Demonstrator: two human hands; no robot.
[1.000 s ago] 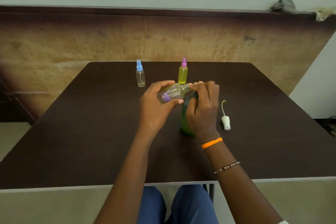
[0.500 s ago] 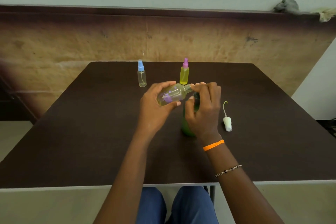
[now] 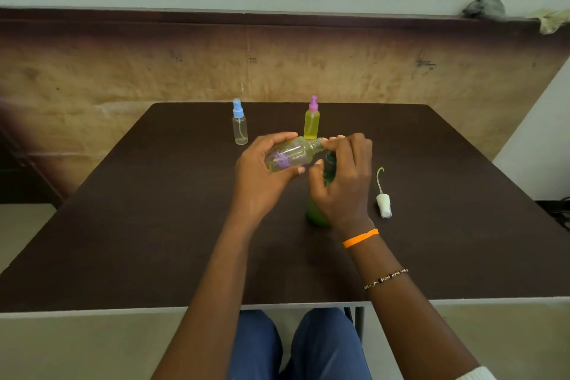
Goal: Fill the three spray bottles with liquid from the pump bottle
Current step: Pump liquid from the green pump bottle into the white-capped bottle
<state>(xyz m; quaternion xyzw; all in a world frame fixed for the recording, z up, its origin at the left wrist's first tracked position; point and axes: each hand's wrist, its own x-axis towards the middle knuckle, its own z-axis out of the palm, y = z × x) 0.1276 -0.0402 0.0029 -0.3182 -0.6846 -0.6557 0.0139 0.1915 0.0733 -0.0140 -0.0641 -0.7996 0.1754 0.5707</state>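
While the left hand [image 3: 262, 176] is gripping the uncapped spray bottle [image 3: 291, 156], we are seeing its fingers curled over the top and its thumb pressing underneath. That bottle is lying tilted on its side, off the table [image 3: 154, 225], neck pointing right, yellowish liquid and a purple print showing on the body. We are noting the right hand [image 3: 345, 182] sitting over the green pump bottle [image 3: 317, 216], which is standing on the table; its fingers are bunched together at the spray bottle's neck, thumb sticking out toward the left hand. Whether those fingertips are pressing the pump head we cannot tell, since the hand is hiding the top. We are marking two more spray bottles standing upright farther back: the blue-capped bottle [image 3: 239, 126], nearly clear, to the left, and the pink-capped bottle [image 3: 311, 123], filled yellow, just behind the hands. A white sprayer cap [image 3: 383, 203] with its dip tube is lying on the table right of the pump bottle, apart from it. We are also seeing an orange wristband [image 3: 360, 238] and a beaded bracelet [image 3: 385, 279] on the right forearm.
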